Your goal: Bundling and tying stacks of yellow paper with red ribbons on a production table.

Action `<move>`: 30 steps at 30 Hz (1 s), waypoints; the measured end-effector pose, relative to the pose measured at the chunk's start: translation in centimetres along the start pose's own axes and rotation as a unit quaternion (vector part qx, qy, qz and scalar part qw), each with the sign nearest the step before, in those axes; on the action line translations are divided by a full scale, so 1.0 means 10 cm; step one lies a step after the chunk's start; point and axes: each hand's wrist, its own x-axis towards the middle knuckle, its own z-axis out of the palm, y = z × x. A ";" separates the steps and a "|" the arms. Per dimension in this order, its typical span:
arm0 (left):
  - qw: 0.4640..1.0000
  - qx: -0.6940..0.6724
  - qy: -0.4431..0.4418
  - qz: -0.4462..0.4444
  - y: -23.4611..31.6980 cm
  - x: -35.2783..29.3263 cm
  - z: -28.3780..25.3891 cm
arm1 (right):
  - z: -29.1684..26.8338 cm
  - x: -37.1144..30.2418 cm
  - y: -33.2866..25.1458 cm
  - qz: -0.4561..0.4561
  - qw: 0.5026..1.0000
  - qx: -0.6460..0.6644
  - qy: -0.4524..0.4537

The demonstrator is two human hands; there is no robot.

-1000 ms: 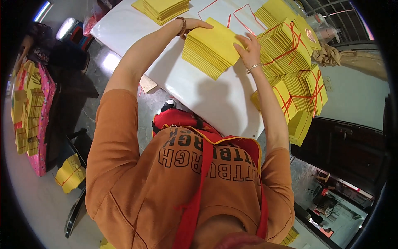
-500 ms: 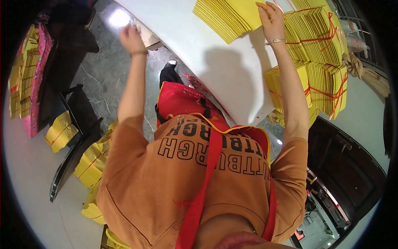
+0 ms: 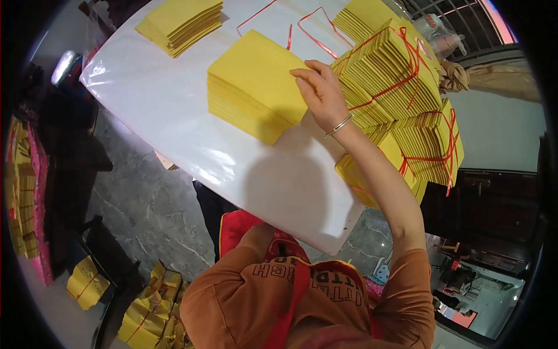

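Yellow paper stack (image 3: 256, 61), qty 1: laid on white-covered table (image 3: 145, 116), beside red-tied yellow bundles (image 3: 383, 72). R hand (image 3: 325, 99) placed at stack's R edge, fingers loosely bent, slightly spread. L hand (image 3: 258, 235) held low nr. red apron (image 3: 234, 224), by tbl. edge; fingers hidden, state can't be told.

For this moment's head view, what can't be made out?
Head view:
Left hand: fingers and anything held, hidden at the red apron and table edge.
Upper-left yellow stack: cut off by the top edge.
Lower-left yellow bundles: partly behind the left sleeve.
Items beyond the doorway: too small.
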 end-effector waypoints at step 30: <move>0.937 -0.159 -0.109 -0.291 0.34 -0.31 -0.60 | -0.02 0.01 -0.07 -0.001 1.000 -0.007 -0.029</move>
